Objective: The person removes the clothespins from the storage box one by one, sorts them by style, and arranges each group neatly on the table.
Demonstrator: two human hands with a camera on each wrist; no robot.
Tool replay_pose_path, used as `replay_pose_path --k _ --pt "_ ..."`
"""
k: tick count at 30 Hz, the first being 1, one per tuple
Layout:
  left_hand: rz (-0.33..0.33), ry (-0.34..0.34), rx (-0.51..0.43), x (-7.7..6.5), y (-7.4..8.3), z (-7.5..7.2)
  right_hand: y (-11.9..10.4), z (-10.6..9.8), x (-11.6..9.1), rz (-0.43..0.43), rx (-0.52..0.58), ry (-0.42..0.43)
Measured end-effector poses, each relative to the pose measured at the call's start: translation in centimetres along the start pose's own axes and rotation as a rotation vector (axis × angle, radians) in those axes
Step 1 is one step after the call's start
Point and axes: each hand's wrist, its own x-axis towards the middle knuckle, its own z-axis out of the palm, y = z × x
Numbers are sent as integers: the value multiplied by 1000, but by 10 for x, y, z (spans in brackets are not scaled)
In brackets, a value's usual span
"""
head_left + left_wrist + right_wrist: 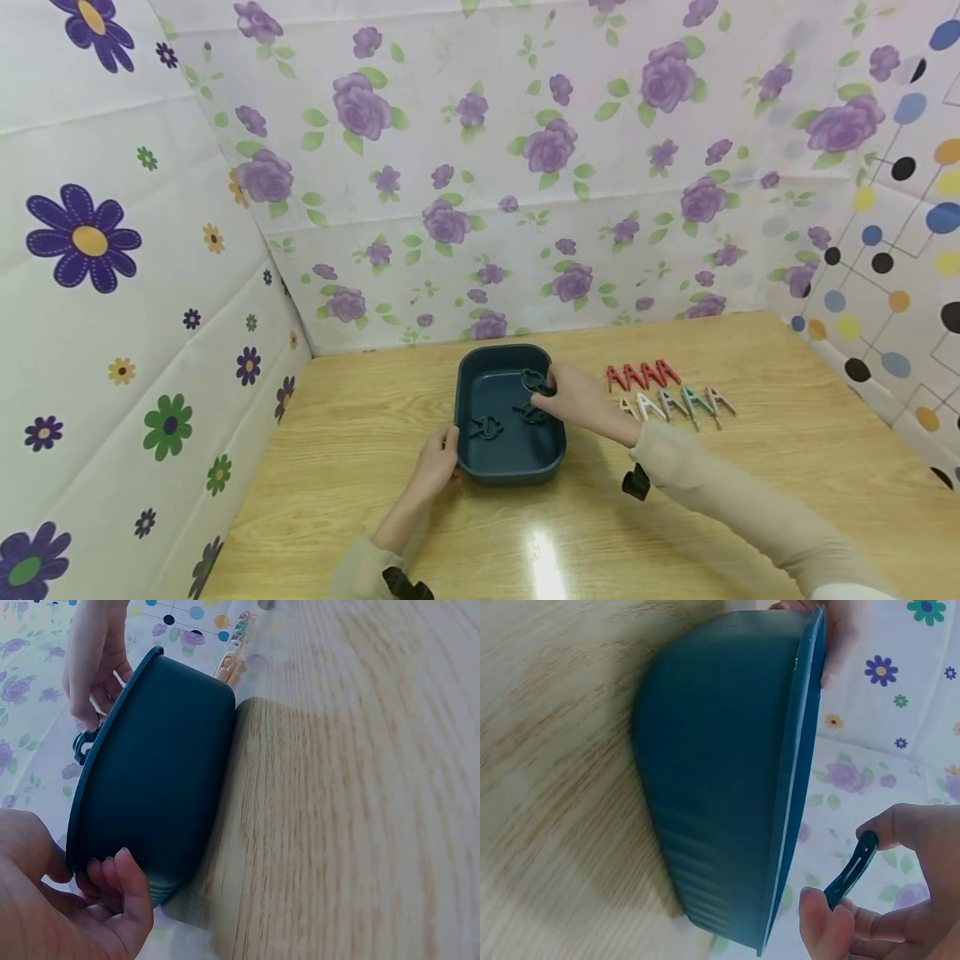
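Observation:
A dark teal plastic basin rests on the wooden table. My left hand pinches its left rim, thumb on one side and fingers curled at the outer wall in the left wrist view. Over the basin's right side, my right hand holds a dark green clip-like piece between thumb and fingertips. It is slim and slightly curved, with a slot, in the right wrist view. Inside the basin lie two similar dark green pieces, one to the left and another partly below the right hand.
Right of the basin lie a row of red clothes pegs and a row of white, grey, green and pinkish pegs, the latter partly behind my right hand. Flowered cloth hangs behind the table, with patterned cloths at both sides.

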Motion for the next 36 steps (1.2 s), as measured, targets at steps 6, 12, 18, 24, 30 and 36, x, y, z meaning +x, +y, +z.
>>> replay_pose_path --k 6,12,18,24,30,36 --pt "2 -3 9 -1 0 -1 6 -6 -11 13 -36 -1" --pt "9 -7 5 -3 0 -3 15 -8 -23 30 -51 -7" --pt "15 -17 2 -3 -2 -2 24 -9 -33 49 -111 29" --pt "15 -13 -8 -2 -1 -2 37 -13 -42 74 -116 12" --pt "11 -23 -11 -2 -2 -3 53 -10 -53 90 -123 25" --pt "2 -26 -11 0 -2 -2 64 -7 -61 105 -151 44"
